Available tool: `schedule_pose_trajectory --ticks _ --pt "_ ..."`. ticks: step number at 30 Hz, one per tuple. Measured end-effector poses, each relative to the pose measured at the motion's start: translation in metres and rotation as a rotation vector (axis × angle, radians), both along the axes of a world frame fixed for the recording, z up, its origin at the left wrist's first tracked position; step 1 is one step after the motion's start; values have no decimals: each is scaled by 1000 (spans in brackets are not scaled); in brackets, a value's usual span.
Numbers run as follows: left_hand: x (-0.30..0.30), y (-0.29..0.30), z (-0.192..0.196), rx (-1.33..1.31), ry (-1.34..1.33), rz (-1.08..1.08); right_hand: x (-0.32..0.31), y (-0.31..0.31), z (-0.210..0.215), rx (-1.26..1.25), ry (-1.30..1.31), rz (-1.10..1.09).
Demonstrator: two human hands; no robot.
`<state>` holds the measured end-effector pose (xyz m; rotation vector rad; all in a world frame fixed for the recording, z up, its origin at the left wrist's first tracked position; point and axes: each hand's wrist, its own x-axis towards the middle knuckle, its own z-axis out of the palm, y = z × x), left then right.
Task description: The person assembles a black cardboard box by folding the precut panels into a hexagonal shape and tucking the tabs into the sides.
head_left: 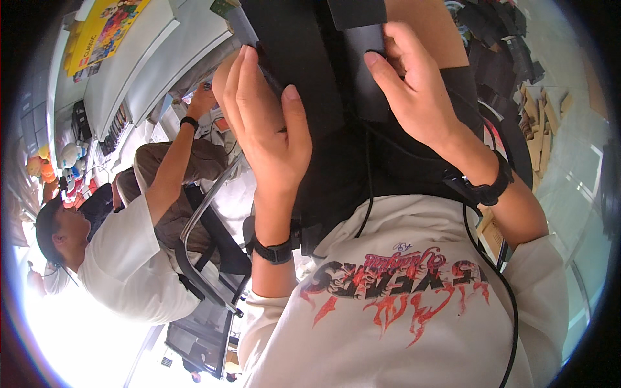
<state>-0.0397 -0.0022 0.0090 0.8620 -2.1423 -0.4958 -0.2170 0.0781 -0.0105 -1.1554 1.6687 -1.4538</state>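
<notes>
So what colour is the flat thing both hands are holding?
Black: the flat panel is plain black, seen in the head view.

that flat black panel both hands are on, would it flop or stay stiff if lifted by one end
The black panel probably stays stiff: its edges run straight and it shows no sag between the left hand and right hand. Its smooth, matte-looking face may be a little slippery. Weight is hard to judge; both hands gripping it hints it is not trivial.
</notes>
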Motion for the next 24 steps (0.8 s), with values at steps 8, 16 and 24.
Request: schedule_pose_trajectory --ticks 8,16,24 --pt "-2 5 1 0 -78 25 -2 4 -1 13 3 15" --pt "-4 9 5 31 -136 9 -2 5 2 -30 -16 19" --pt "-7 11 3 21 -137 6 -4 8 0 -13 -27 22"
